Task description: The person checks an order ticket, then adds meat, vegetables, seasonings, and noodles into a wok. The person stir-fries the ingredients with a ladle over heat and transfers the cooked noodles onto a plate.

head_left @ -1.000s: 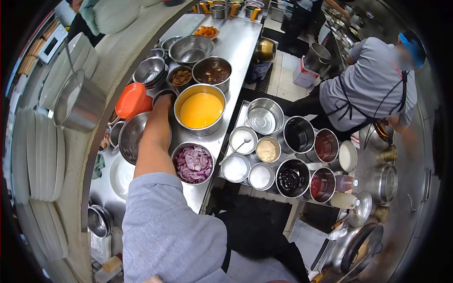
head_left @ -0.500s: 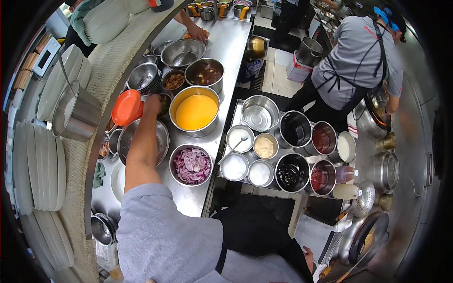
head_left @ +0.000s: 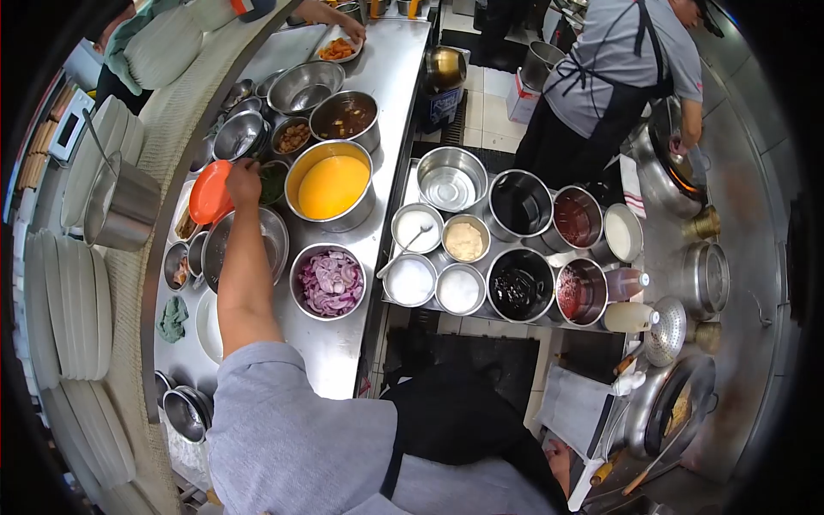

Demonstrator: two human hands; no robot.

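My left hand (head_left: 245,181) reaches over the steel counter and is closed at the right edge of a tilted orange dish (head_left: 209,194). Its fingers are partly hidden. Close by on the right is a bowl of green leaves (head_left: 273,181). A wide steel bowl (head_left: 270,243) lies under my forearm. A pot of yellow liquid (head_left: 333,184) and a bowl of sliced red onion (head_left: 328,281) stand to the right. My right hand (head_left: 559,459) hangs low beside the black apron, near a grey tray (head_left: 573,412); its fingers are too hidden to read.
A cart holds several pots of sauces (head_left: 519,283) and white powders (head_left: 409,280). A co-worker (head_left: 614,77) stands at a wok on the right. Another person's hand (head_left: 348,27) is beside a plate of orange food (head_left: 337,48). Stacked plates (head_left: 81,305) line the left shelf.
My left hand has shifted slightly left, away from the leaf bowl and closer over the orange dish. The whole view has shifted. At the far end, a plate of orange food shows more fully.
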